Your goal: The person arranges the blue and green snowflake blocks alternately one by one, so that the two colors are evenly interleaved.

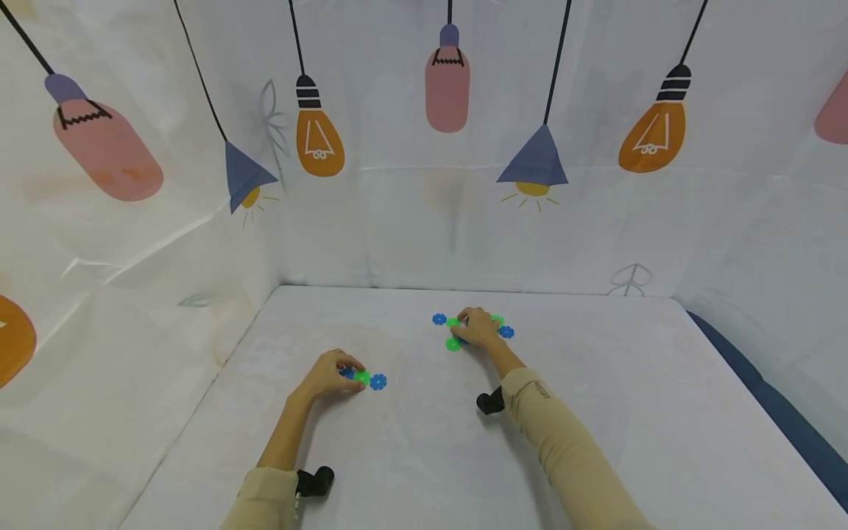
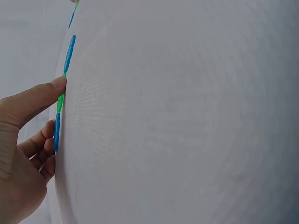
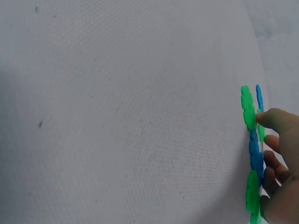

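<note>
Small flower-edged plastic discs in blue and green lie in two groups on the white table. On the left, my left hand pinches the green disc of a short row between thumb and fingers. A blue disc is at the row's right end, and another blue disc is beside the curled fingers. Farther off, my right hand bends over the larger group and holds it, its thumb at a green disc. A blue disc runs along its fingers; the palm side hides part of this group.
Around the right hand lie a blue disc, a green disc and a blue disc. Black wrist mounts stick out from both sleeves. A white sheet printed with lamps hangs behind the table.
</note>
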Tool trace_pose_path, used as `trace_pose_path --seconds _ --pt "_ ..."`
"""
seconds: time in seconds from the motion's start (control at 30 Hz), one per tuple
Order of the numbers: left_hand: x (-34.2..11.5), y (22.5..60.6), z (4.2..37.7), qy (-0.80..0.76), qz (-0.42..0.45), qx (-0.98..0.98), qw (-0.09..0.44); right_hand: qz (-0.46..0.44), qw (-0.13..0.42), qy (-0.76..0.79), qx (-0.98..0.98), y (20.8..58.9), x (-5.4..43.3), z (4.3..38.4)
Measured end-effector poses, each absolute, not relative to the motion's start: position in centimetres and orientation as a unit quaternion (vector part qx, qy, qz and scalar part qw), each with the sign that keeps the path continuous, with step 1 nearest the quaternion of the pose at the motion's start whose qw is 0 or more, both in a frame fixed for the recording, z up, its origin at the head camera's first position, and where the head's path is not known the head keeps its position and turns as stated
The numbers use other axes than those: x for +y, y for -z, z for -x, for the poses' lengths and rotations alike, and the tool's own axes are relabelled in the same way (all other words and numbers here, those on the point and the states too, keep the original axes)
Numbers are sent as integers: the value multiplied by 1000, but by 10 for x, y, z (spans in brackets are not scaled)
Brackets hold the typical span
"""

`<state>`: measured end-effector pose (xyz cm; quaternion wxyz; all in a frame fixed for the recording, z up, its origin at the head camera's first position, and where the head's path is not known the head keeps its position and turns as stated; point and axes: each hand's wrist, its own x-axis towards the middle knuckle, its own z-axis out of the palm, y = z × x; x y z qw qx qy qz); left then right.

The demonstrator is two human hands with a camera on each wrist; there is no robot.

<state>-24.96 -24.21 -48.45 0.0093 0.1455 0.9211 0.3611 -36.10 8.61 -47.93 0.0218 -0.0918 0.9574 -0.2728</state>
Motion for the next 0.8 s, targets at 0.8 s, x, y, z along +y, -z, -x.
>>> trace_pose_path --seconds 0.8 --pt "-239 482 248 -363 -132 922 14 136 2 291 947 487 95 355"
